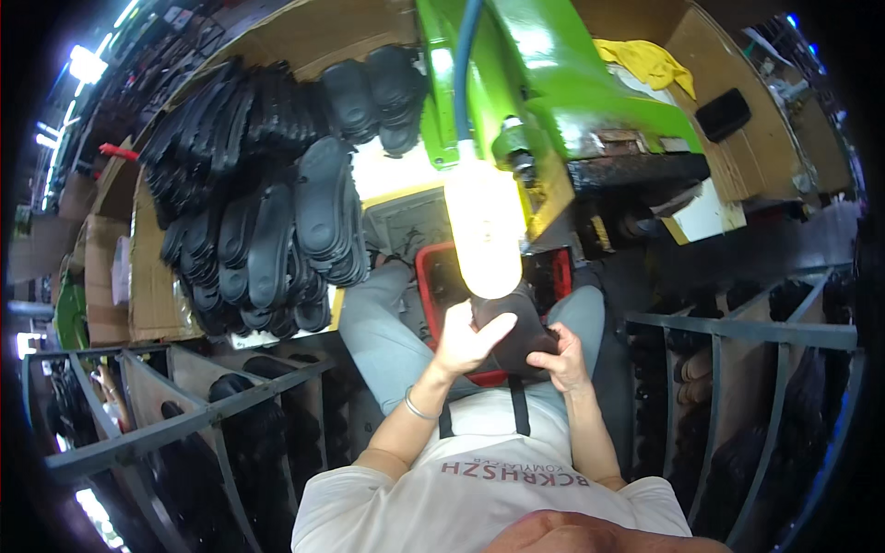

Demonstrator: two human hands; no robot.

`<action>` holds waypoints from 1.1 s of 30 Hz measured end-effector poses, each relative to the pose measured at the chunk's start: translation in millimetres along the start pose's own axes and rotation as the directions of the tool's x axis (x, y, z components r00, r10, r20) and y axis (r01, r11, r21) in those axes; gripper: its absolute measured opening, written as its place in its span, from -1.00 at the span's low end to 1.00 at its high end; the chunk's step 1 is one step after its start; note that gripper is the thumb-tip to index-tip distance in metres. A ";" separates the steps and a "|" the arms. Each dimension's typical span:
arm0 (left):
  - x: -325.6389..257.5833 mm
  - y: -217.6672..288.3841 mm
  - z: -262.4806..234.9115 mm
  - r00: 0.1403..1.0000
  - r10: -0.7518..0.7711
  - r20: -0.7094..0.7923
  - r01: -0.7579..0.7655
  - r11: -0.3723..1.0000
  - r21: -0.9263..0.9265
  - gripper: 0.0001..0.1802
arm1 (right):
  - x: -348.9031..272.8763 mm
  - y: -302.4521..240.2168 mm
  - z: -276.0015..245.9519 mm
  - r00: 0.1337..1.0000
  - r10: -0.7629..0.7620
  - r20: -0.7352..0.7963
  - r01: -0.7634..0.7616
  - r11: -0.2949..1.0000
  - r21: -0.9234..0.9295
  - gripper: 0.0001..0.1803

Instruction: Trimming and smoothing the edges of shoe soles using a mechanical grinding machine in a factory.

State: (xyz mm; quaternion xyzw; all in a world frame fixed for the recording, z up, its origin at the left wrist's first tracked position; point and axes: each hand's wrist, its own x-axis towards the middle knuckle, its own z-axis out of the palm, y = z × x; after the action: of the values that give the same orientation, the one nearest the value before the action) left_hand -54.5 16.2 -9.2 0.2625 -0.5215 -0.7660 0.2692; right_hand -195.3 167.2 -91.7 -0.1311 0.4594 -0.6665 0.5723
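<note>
My left hand (466, 340) and my right hand (561, 359) grip a dark, curved shoe piece (516, 337) from its two sides, above my lap. The thumbs lie on its upper face, and most of the other fingers are hidden beneath it. A glowing lamp (486, 235) hangs just beyond the piece and covers part of the view there. Below, between my knees, stands a red bin (425, 290), whose contents are mostly hidden. To my left, black shoe soles (323, 207) are stacked in several piles on the work table.
A green machine (553, 64) with a dark lower arm rises ahead. A yellow cloth (645, 64) and a small black pad (723, 115) lie in a cardboard box (765, 138) at the far right. Metal racks flank me, on the left (198, 419) and right (742, 332).
</note>
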 end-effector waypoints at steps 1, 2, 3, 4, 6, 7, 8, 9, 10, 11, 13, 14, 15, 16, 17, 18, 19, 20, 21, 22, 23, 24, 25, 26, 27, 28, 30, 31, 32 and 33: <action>1.3 -4.4 12.3 0.998 -0.045 -0.033 0.048 0.996 0.081 -0.71 | -5.6 3.9 -1.3 0.999 -0.018 -0.036 0.013 0.992 -0.125 -0.50; 5.8 -7.5 25.0 0.997 -0.051 -0.064 0.055 0.996 0.065 -0.74 | -10.0 6.5 -1.7 1.000 0.007 -0.029 -0.011 0.985 -0.170 -0.48; 10.5 -5.9 29.6 0.998 -0.064 -0.019 0.067 0.984 0.162 -0.74 | -16.5 10.5 1.7 1.000 0.015 -0.025 -0.018 0.994 -0.106 -0.47; 19.9 2.8 36.0 0.996 -0.082 0.026 0.072 0.964 0.258 -0.75 | -22.2 8.7 12.4 1.000 0.021 -0.023 -0.022 0.999 -0.042 -0.45; 36.2 17.1 38.0 0.998 -0.063 0.002 0.054 0.872 0.487 -0.80 | -23.9 -0.1 37.4 0.999 0.005 -0.050 -0.002 0.998 0.057 -0.45; 46.9 14.9 35.0 0.999 0.006 -0.032 0.011 0.878 0.479 -0.82 | -21.1 -6.0 47.2 0.998 -0.008 -0.068 0.014 0.997 0.082 -0.46; 48.8 26.4 32.9 0.994 0.107 -0.003 -0.095 0.891 0.444 -0.83 | -20.1 -9.7 52.2 0.996 -0.021 -0.083 0.030 0.994 0.106 -0.47; 48.0 17.7 26.6 0.987 0.161 0.023 -0.151 0.857 0.493 -0.84 | -20.7 -7.3 49.2 0.999 0.010 -0.053 -0.006 0.996 0.089 -0.42; 51.3 6.3 20.6 0.975 0.214 0.057 -0.211 0.816 0.539 -0.85 | -21.7 -8.6 47.9 0.999 0.000 -0.052 0.004 0.996 0.086 -0.42; 47.8 20.6 31.0 0.992 0.123 -0.008 -0.111 0.918 0.382 -0.86 | -26.6 -8.7 45.8 0.998 0.004 -0.060 0.002 0.995 0.102 -0.39; 38.6 27.2 37.8 0.998 -0.032 -0.063 0.043 0.981 0.188 -0.88 | -38.7 -5.8 36.1 0.996 0.019 -0.091 -0.008 0.993 0.119 -0.27; 37.5 16.1 32.5 0.997 -0.033 -0.066 0.045 0.981 0.187 -0.88 | -42.4 -11.1 34.1 0.996 0.023 -0.089 -0.012 0.993 0.119 -0.27; 37.3 4.0 26.6 0.997 -0.004 -0.083 0.023 0.973 0.229 -0.87 | -47.1 -19.3 34.8 0.985 -0.048 -0.164 0.072 0.987 0.143 -0.26; 36.0 -2.7 25.8 0.995 0.022 -0.095 0.004 0.964 0.265 -0.85 | -53.4 -27.6 32.4 0.963 -0.116 -0.245 0.157 0.975 0.156 -0.24; 36.0 -2.8 27.1 0.995 0.018 -0.096 0.008 0.966 0.259 -0.85 | -55.2 -34.4 25.6 0.936 -0.178 -0.304 0.231 0.962 0.145 -0.25; 37.2 -1.7 28.9 0.983 0.131 -0.127 -0.078 0.932 0.355 -0.83 | -55.1 -42.7 17.7 0.901 -0.240 -0.362 0.303 0.944 0.129 -0.26; 39.9 0.3 30.7 0.959 0.248 -0.140 -0.161 0.879 0.449 -0.80 | -51.5 -55.1 11.5 0.858 -0.318 -0.403 0.380 0.921 0.083 -0.29; 41.4 0.3 30.4 0.958 0.248 -0.141 -0.163 0.880 0.446 -0.80 | -44.0 -67.9 6.7 0.811 -0.392 -0.434 0.451 0.892 0.037 -0.33; 42.5 -0.3 29.9 0.948 0.290 -0.135 -0.186 0.844 0.503 -0.78 | -35.2 -80.3 4.5 0.759 -0.455 -0.467 0.489 0.871 -0.054 -0.37; 43.6 -1.7 28.8 0.936 0.329 -0.125 -0.208 0.804 0.557 -0.76 | -25.3 -91.3 1.4 0.699 -0.517 -0.493 0.519 0.842 -0.146 -0.42; 44.5 -2.5 27.8 0.935 0.332 -0.124 -0.213 0.805 0.554 -0.76 | -13.6 -103.0 -1.6 0.681 -0.550 -0.484 0.536 0.825 -0.183 -0.51; 44.8 -3.7 26.0 0.937 0.325 -0.128 -0.206 0.810 0.550 -0.75 | -3.0 -113.4 1.1 0.655 -0.576 -0.490 0.566 0.803 -0.188 -0.62; 45.5 -4.6 24.4 0.940 0.316 -0.132 -0.198 0.815 0.545 -0.74 | 6.2 -126.0 2.8 0.706 -0.546 -0.451 0.540 0.827 -0.157 -0.68; 46.3 -3.5 21.5 0.939 0.319 -0.133 -0.200 0.816 0.542 -0.74 | 14.6 -136.7 4.5 0.755 -0.513 -0.409 0.510 0.851 -0.126 -0.73; 46.9 -1.8 17.1 0.947 0.300 -0.118 -0.197 0.829 0.524 -0.73 | 23.2 -143.7 9.9 0.756 -0.515 -0.405 0.510 0.850 -0.129 -0.73; 47.3 3.0 14.4 0.955 0.279 -0.103 -0.192 0.841 0.506 -0.73 | 31.9 -147.8 15.7 0.779 -0.504 -0.374 0.509 0.856 -0.091 -0.76; 40.4 15.0 9.6 0.990 0.085 -0.115 -0.070 0.989 0.131 -0.70 | 46.2 -145.7 18.6 0.805 -0.500 -0.319 0.506 0.860 -0.069 -0.81; 38.2 20.6 5.4 0.968 0.218 -0.124 -0.211 0.975 0.067 -0.69 | 51.3 -141.9 26.0 0.804 -0.519 -0.290 0.527 0.848 -0.055 -0.81; 35.6 25.6 0.3 0.928 0.346 -0.142 -0.348 0.937 0.006 -0.68 | 55.7 -137.2 34.7 0.802 -0.537 -0.261 0.547 0.836 -0.038 -0.80; 31.2 30.2 -6.3 0.958 0.245 -0.149 -0.260 0.961 -0.092 -0.67 | 56.5 -133.9 43.9 0.815 -0.529 -0.236 0.536 0.843 -0.038 -0.80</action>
State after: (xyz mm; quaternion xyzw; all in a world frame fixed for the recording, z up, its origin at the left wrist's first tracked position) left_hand -68.3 -18.8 13.4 0.2302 -0.4881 -0.7332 0.4138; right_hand -268.1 86.6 14.5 -0.1649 0.4594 -0.8175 0.3057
